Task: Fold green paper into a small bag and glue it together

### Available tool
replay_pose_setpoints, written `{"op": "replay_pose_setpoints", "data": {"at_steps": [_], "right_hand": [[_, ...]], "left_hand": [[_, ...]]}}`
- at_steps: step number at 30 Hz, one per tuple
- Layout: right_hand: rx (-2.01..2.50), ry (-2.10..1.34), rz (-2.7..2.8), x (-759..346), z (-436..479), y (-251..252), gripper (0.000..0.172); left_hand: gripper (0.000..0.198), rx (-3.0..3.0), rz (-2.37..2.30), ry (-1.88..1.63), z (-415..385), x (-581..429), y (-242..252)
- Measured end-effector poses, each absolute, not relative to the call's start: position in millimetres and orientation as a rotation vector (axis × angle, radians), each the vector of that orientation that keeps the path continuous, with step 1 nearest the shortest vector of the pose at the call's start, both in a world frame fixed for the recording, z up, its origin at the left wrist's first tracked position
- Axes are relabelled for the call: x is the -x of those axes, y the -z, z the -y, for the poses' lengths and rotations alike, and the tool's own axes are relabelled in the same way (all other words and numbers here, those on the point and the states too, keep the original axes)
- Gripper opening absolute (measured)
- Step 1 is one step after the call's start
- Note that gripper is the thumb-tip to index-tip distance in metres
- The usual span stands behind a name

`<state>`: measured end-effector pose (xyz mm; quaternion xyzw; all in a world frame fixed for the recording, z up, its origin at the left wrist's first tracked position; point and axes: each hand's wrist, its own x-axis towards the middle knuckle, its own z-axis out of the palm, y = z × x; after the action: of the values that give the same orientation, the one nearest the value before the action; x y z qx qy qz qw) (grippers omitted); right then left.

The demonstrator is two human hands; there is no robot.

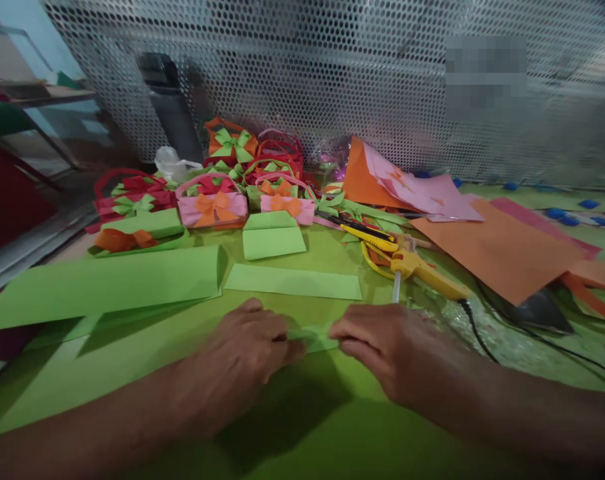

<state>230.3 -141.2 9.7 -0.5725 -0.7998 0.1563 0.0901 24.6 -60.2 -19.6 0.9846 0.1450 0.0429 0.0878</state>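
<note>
A narrow green paper strip (pixel 313 338) spans the gap between my two hands, just above the green tabletop (pixel 292 427). Its left end is pinched in the curled fingers of my left hand (pixel 247 360). My right hand (pixel 382 340) grips the other end between thumb and fingers. The ends of the strip are hidden under my fingers. Just beyond my hands lies a flat, longer light green strip (pixel 293 281), and behind that a folded green paper piece (pixel 273 241).
Large green sheets (pixel 117 283) lie at left. Small paper baskets with bows (pixel 212 203) stand at the back, near a dark bottle (pixel 172 110). A yellow glue gun (pixel 430 273) with a black cord and orange paper (pixel 507 243) are at right. A perforated metal panel (pixel 307 73) stands behind.
</note>
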Motion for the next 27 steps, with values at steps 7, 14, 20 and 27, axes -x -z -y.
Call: {"op": "replay_pose_setpoints", "data": {"at_steps": [7, 14, 20, 27], "right_hand": [[1.703, -0.793, 2.356, -216.0, 109.0, 2.5, 0.015], [1.82, -0.806, 2.363, -212.8, 105.1, 0.0, 0.016], [1.937, -0.76, 2.349, -207.2, 102.5, 3.0, 0.018], [2.0, -0.673, 2.346, -203.6, 103.8, 5.1, 0.025]], "left_hand": [[0.018, -2.72, -0.723, -0.225, 57.0, -20.1, 23.7], [0.019, -2.374, -0.982, 0.023, 54.6, 1.7, 4.0], [0.018, -2.401, -1.07, -0.003, 62.1, 3.6, 3.2], [0.026, -2.521, -1.083, 0.033, 59.8, 7.2, 7.9]]}}
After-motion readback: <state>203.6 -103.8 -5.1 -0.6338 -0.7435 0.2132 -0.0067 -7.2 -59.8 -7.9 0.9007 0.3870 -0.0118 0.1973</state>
